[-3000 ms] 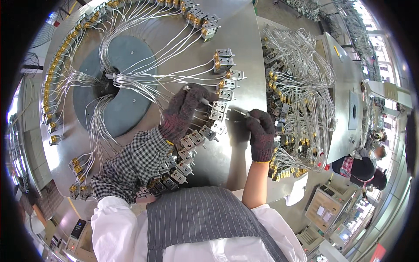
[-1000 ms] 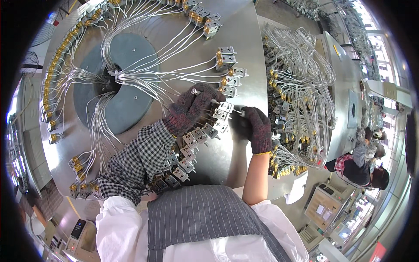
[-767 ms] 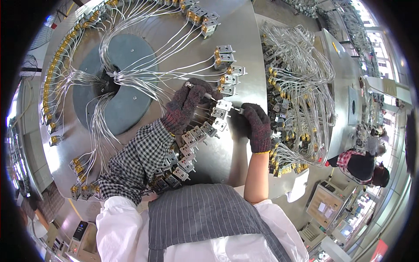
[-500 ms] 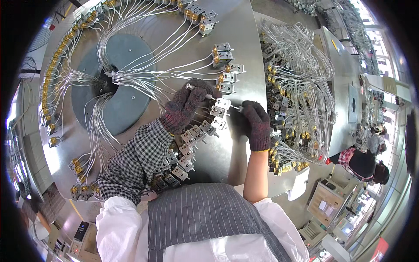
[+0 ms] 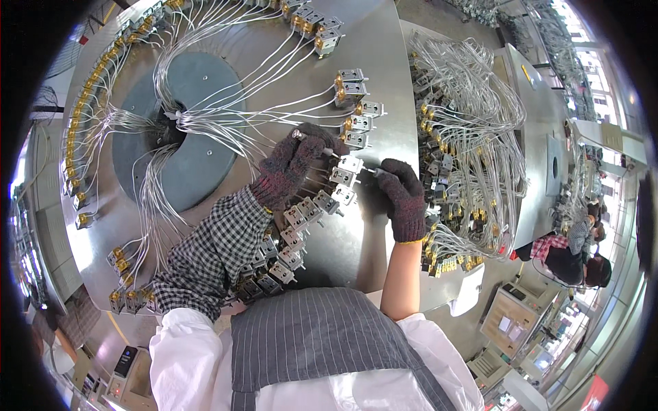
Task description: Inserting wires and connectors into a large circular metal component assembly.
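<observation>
My left hand (image 5: 291,168), in a dark knitted glove, is closed around a slim rod-like tool (image 5: 330,152). The tool's tip points at the left side of a small square metal box (image 5: 350,164) with wires, like a thermostat. A silver end shows at the top of the fist. My right hand (image 5: 403,200), gloved alike, has its fingertips closed at a small grey piece (image 5: 371,170) at that box's right side; whether this is a shaft or a tool I cannot tell. More such boxes (image 5: 295,218) curve in a row below, toward my body.
A round grey hub (image 5: 219,161) in the metal table (image 5: 274,75) feeds silver wires (image 5: 219,116) to boxes around the rim. At the right lies a heap of wired boxes (image 5: 473,130). A person (image 5: 569,260) sits farther right.
My right hand has drawn slightly down and to the right, its fingers a little less raised. My left hand stays in place. The far person at the right has shifted.
</observation>
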Available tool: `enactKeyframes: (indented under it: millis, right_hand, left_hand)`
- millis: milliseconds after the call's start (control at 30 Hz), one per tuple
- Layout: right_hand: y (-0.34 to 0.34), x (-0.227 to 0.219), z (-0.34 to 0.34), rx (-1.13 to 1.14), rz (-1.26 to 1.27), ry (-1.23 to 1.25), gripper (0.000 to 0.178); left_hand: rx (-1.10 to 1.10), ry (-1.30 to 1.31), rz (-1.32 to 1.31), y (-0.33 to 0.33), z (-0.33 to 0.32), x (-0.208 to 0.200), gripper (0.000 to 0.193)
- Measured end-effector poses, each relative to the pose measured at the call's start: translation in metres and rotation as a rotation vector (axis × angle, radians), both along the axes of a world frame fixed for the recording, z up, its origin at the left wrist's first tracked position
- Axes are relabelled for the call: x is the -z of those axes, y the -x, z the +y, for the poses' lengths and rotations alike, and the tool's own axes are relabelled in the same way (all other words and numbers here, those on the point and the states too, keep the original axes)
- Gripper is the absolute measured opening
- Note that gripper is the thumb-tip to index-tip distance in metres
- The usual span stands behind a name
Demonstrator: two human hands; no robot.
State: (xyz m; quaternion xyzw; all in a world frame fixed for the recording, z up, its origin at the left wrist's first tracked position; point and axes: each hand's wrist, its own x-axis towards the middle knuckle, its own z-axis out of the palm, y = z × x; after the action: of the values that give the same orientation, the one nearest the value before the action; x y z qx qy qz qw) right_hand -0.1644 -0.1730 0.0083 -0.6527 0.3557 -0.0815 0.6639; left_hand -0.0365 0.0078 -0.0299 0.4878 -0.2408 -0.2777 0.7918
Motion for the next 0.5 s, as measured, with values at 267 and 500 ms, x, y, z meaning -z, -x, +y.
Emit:
enactKeyframes:
  millis: [267,500]
  right_hand:
    - [0.003,0.007,-0.002,-0.027,-0.038,0.025,0.022]
    - [-0.003,-0.004,0.003,-0.007,0.014,-0.015,0.024]
  left_hand:
    - [-0.006,0.026,-0.084,-0.002,0.0,0.001,0.03]
    - [0.009,-0.035,-0.029,-0.004,0.003,0.003,0.031]
